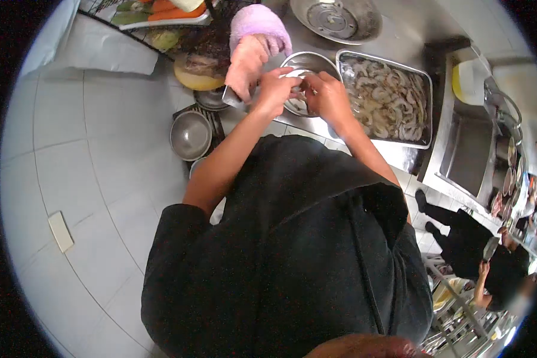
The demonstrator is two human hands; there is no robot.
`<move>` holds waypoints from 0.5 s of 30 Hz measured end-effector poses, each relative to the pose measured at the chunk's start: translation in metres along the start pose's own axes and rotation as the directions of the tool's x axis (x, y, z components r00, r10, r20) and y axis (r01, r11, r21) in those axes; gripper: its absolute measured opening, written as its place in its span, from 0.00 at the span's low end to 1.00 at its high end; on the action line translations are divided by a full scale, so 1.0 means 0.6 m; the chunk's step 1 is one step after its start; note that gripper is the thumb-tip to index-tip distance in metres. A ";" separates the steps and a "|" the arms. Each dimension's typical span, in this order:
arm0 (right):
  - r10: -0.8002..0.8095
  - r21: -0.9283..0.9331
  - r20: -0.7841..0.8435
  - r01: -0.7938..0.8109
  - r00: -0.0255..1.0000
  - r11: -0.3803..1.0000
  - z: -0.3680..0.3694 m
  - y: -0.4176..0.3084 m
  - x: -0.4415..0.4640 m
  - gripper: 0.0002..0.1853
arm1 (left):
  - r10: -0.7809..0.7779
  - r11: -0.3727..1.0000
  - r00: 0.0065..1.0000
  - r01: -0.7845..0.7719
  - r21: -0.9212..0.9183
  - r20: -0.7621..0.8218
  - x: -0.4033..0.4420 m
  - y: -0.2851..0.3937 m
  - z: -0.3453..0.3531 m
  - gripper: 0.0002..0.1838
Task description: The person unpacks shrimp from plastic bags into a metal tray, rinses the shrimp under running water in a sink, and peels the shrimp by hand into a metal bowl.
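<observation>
My left hand (275,90) and my right hand (328,98) meet over a round steel bowl (312,58). Their fingertips are pinched together on a small greyish piece that looks like a shrimp, mostly covered by the fingers. Pale pieces lie in the bowl below, partly hidden by both hands. Just right of my right hand is a rectangular metal tray (428,110) full of raw, grey, shell-on shrimp (388,98). Beside my left hand a slab of pink raw meat or fish (247,62) rests at a metal container, next to a pink-white towel (259,27).
A steel colander (334,21) stands behind the bowl. The sink (468,146) is at the right. Carrots (176,12) lie in a rack at upper left. A steel bowl (191,136) stands low at the left. Another person (480,244) in dark clothes works at the right.
</observation>
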State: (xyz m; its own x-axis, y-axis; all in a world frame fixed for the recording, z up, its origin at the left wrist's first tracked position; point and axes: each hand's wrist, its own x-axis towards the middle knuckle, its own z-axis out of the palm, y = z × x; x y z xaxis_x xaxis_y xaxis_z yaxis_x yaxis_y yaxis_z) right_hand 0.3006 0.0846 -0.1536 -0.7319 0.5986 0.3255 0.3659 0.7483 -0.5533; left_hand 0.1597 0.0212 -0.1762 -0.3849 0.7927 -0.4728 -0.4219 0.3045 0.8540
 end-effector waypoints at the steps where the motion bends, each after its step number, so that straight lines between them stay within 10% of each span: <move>1: 0.024 -0.001 0.009 -0.024 1.000 1.000 0.004 0.003 -0.002 0.07 | -0.003 1.000 1.000 0.003 -0.001 0.011 -0.002 -0.001 -0.001 0.23; 15: 0.106 0.090 -0.023 -0.104 0.994 0.991 0.013 -0.002 -0.003 0.06 | -0.013 0.998 0.999 0.010 0.063 0.035 -0.012 0.008 0.007 0.24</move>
State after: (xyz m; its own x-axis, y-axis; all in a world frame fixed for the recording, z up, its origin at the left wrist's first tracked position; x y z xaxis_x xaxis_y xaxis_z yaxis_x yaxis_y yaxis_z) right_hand 0.2970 0.0807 -0.1594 -0.6753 0.6813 0.2826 0.3867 0.6533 -0.6509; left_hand 0.1639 0.0194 -0.1678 -0.3510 0.8066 -0.4757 -0.3736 0.3452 0.8609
